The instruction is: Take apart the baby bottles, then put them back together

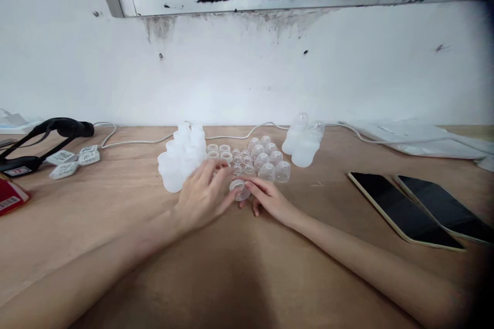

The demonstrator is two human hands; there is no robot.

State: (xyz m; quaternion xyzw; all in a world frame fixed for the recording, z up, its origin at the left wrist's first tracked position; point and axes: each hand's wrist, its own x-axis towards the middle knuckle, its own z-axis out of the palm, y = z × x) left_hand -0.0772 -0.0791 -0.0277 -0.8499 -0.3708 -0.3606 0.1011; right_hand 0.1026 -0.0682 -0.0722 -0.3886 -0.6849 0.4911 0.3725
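Note:
A small translucent screw ring point(240, 191), seemingly with a clear part in it, is gripped between the thumb and fingers of my right hand point(272, 200). My left hand point(204, 188) is on its other side, fingers apart and curved, with the thumb tip at the ring's edge; I cannot tell if it touches. Just past the left fingers lie several white rings point(213, 148). Beside them are small clear nipples point(247, 160) and larger clear dome caps point(266, 171). White bottles point(173, 172) stand close together behind my left hand.
Capped white bottles point(303, 150) stand at the back right. Two dark-screened phones point(405, 208) lie to the right, a plastic bag point(420, 139) behind them. A white cable point(231, 137) runs along the wall. At left are a black headset strap point(69, 127), white tags point(64, 170) and a red box point(10, 195).

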